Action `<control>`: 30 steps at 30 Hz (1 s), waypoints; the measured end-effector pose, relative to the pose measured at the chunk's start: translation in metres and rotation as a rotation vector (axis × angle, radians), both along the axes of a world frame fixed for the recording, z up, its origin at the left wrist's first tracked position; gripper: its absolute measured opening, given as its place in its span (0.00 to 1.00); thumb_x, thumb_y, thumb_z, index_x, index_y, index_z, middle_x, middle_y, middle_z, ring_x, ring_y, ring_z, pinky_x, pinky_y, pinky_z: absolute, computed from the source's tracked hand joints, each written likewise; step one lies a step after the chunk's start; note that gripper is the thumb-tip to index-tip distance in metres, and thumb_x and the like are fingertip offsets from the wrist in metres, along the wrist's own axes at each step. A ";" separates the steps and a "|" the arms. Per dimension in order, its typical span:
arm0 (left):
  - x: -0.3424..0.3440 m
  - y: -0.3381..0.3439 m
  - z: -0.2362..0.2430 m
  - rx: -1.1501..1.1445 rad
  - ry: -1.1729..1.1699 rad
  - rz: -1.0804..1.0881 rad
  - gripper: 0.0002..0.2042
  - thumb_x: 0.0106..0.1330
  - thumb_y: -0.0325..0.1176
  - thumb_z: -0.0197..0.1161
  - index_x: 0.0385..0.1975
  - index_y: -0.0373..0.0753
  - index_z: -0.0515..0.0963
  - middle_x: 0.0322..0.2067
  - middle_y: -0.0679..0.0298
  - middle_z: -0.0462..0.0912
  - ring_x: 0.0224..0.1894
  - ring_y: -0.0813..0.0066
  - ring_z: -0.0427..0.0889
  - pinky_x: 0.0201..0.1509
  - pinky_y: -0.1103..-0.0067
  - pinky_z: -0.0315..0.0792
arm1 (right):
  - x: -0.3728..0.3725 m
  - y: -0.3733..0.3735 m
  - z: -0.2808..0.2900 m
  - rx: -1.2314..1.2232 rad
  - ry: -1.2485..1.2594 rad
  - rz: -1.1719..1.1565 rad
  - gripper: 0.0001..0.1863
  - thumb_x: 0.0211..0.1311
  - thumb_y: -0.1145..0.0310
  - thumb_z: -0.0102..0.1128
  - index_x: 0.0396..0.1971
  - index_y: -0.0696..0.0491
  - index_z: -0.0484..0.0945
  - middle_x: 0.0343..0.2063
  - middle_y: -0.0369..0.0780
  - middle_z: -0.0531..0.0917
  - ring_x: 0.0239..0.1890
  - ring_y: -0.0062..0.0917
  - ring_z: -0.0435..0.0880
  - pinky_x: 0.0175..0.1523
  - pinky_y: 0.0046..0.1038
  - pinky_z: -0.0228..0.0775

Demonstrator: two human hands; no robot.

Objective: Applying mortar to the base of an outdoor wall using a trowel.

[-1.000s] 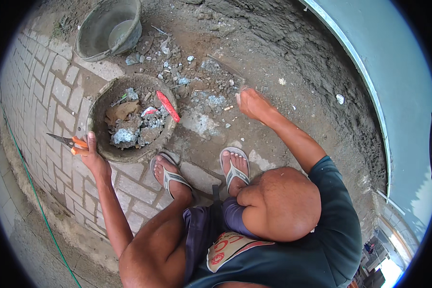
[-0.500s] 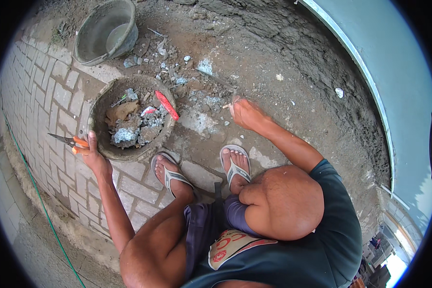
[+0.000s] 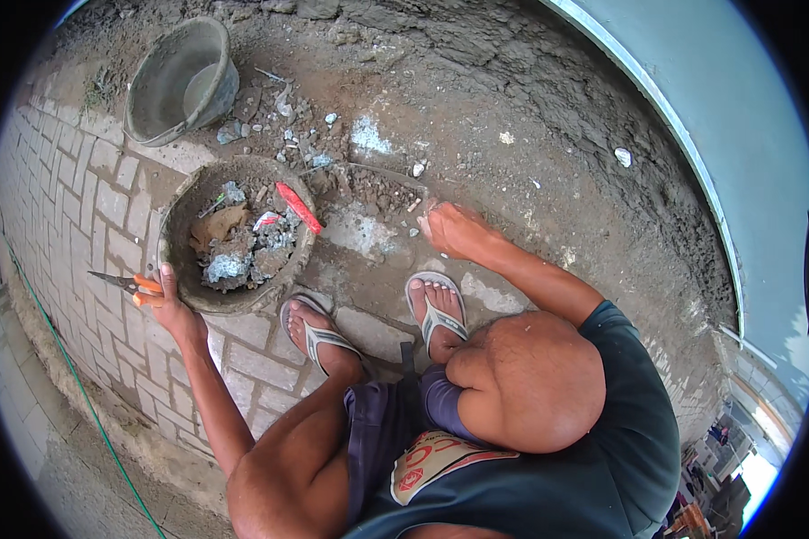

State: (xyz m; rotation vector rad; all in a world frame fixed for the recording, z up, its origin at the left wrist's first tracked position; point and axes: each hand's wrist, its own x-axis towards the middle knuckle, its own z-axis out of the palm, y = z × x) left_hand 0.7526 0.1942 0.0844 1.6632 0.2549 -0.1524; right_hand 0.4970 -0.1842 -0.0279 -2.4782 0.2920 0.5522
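Rubble-filled basin (image 3: 180, 269) beside left hand (image 3: 173, 304); bucket (image 3: 182, 79) apart.

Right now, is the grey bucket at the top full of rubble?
No. The grey bucket lies tilted and looks hollow inside, while the rubble sits in the round basin below it.

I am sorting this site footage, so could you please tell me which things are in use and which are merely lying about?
In use:
left hand holding orange-handled pliers
rubble-filled basin
right hand on the dirt

Lying about:
empty grey bucket
green hose
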 end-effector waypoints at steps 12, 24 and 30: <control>0.000 0.007 -0.005 0.033 -0.020 -0.029 0.30 0.68 0.36 0.61 0.65 0.36 0.54 0.52 0.58 0.72 0.50 0.70 0.74 0.58 0.72 0.70 | -0.135 -0.060 0.047 0.432 0.232 -0.993 0.26 0.69 0.48 0.47 0.38 0.62 0.73 0.20 0.42 0.75 0.19 0.29 0.75 0.27 0.31 0.69; 0.002 -0.002 0.000 -0.060 0.045 0.009 0.27 0.67 0.34 0.61 0.60 0.34 0.57 0.48 0.56 0.75 0.47 0.70 0.77 0.53 0.73 0.74 | -0.062 -0.108 0.021 0.857 0.354 -0.918 0.21 0.67 0.48 0.51 0.27 0.53 0.69 0.16 0.32 0.69 0.12 0.17 0.66 0.16 0.24 0.60; -0.008 -0.026 0.009 0.000 -0.130 0.006 0.10 0.68 0.32 0.61 0.29 0.42 0.65 0.29 0.72 0.65 0.33 0.82 0.66 0.41 0.82 0.66 | -0.050 -0.095 0.007 1.043 0.416 -0.859 0.20 0.66 0.48 0.53 0.28 0.52 0.68 0.14 0.32 0.68 0.10 0.16 0.64 0.13 0.23 0.58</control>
